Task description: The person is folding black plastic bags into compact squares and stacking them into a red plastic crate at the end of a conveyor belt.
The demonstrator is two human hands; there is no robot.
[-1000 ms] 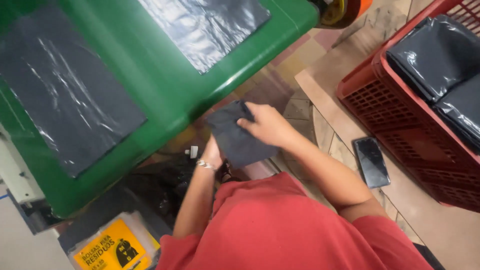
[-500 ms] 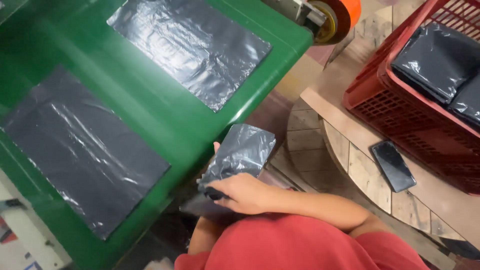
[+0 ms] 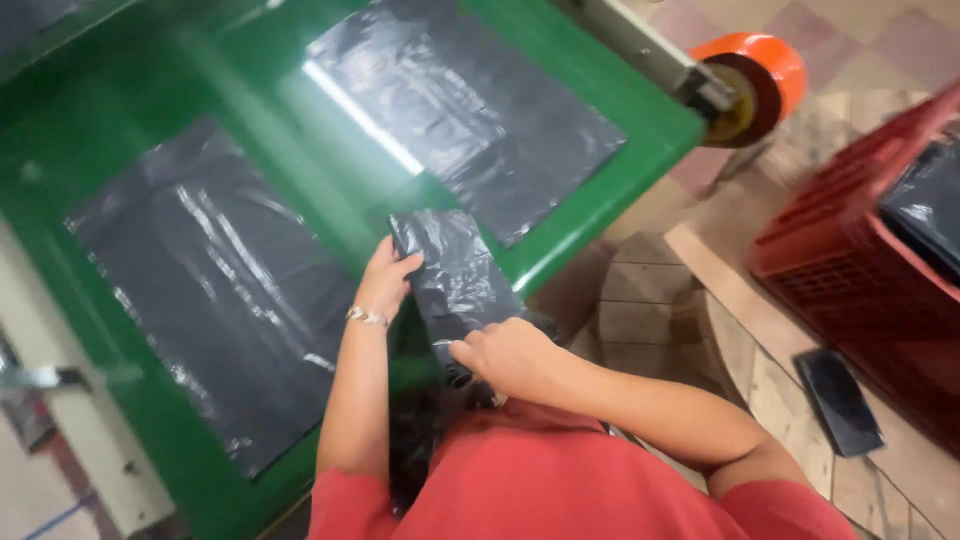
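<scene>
Folded bag: dark grey plastic packet (image 3: 455, 285), lying over near edge of green table (image 3: 610, 110), between both hands, long axis running away from the person.
L hand: left hand (image 3: 385, 280) at packet's left edge, fingers together, curled onto the plastic, touching it; thin bracelet (image 3: 366, 317) at wrist.
R hand: right hand (image 3: 510, 355) at packet's near end, fingers closed, pinching the plastic; knuckles up.
Table top: two flat dark plastic sheets on it; one sheet (image 3: 215, 290) left of packet, other sheet (image 3: 470, 110) beyond packet, toward far edge. Glare stripe across green betw. them.
Beyond table: orange tape roll (image 3: 765, 75) on a holder at table's far right corner.
Right of table: red plastic crate (image 3: 860, 270) w/ dark bags inside; black flat phone-like item (image 3: 838, 400) on wooden board near crate.
Floor: tiled, pale brown, right of table.
Arms: both bare forearms reach fwd from red shirt (image 3: 560, 490); L arm nearly straight up toward table, R arm bent, crossing in from the right.
</scene>
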